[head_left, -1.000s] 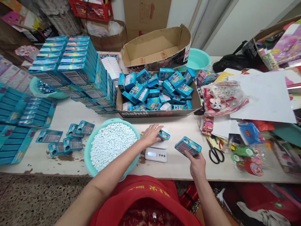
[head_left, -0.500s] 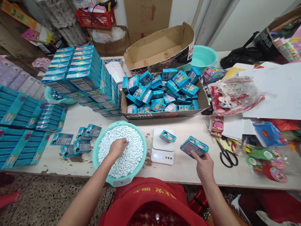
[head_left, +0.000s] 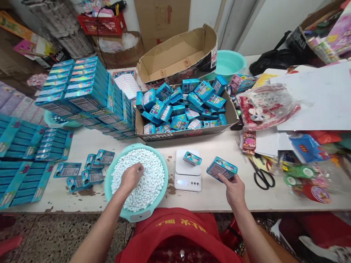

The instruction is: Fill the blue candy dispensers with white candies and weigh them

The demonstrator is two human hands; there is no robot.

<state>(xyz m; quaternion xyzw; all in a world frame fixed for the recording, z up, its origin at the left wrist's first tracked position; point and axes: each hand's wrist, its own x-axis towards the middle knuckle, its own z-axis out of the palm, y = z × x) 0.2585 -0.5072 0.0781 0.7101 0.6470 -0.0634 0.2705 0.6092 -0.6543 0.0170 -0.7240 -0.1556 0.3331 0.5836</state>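
My left hand (head_left: 132, 178) is over the small pale candies (head_left: 150, 175) that fill a turquoise basin (head_left: 165, 182). Its fingers are pinched together, and what they hold, if anything, is hidden. In my right hand (head_left: 234, 190) is a blue candy box (head_left: 221, 168), gripped by its near edge with the thumb on the side and tilted above the table. Between the two hands stands a white digital scale (head_left: 187, 183) with its display lit. On its plate rests another blue candy box (head_left: 192, 158), a round hole showing in its top.
Behind the scale stands a carton (head_left: 186, 136) heaped with blue boxes. Tall stacks of boxes (head_left: 87, 95) rise at the left, with several loose boxes (head_left: 94, 176) left of the basin. Black scissors (head_left: 263, 179), a plastic bag (head_left: 270, 106) and tape rolls (head_left: 308, 171) lie at the right.
The view has shifted slightly. My left hand remains pinched over the candies, a little higher in appearance. My right hand still holds the box beside the scale, almost unmoved.
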